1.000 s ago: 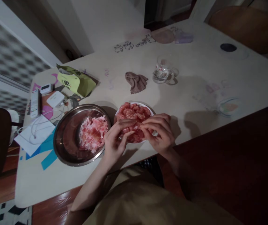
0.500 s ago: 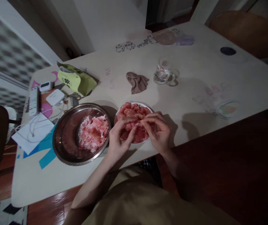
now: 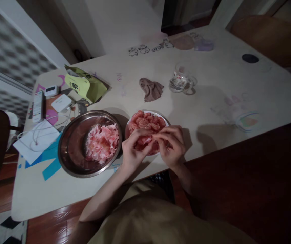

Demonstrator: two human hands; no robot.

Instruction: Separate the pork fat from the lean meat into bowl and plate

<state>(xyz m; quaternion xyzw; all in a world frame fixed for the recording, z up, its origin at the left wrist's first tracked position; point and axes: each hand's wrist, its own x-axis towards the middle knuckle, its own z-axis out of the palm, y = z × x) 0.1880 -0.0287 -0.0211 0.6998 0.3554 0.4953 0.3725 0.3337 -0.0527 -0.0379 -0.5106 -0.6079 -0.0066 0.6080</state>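
Note:
Chunks of raw meat (image 3: 146, 121) are heaped on a white plate (image 3: 164, 118) near the table's front edge. Over the front of this plate, my left hand (image 3: 135, 149) and my right hand (image 3: 173, 145) meet at the fingertips. Both are pinched on a small piece of raw meat, mostly hidden by the fingers. Just left of the plate stands a wide metal bowl (image 3: 71, 149). Thin, pale pink shreds of meat (image 3: 102, 143) lie in its right half.
Behind the plate lie a crumpled brown cloth (image 3: 150, 89) and a glass mug (image 3: 179, 83) of clear liquid. A green bag (image 3: 86, 84) stands behind the bowl. A remote (image 3: 38, 106), white devices and cables (image 3: 36, 134) occupy the table's left end.
My fingertips have drawn closer together over the plate, and both hands have turned slightly. The whole view has shifted a little; the bowl and plate stay in place.

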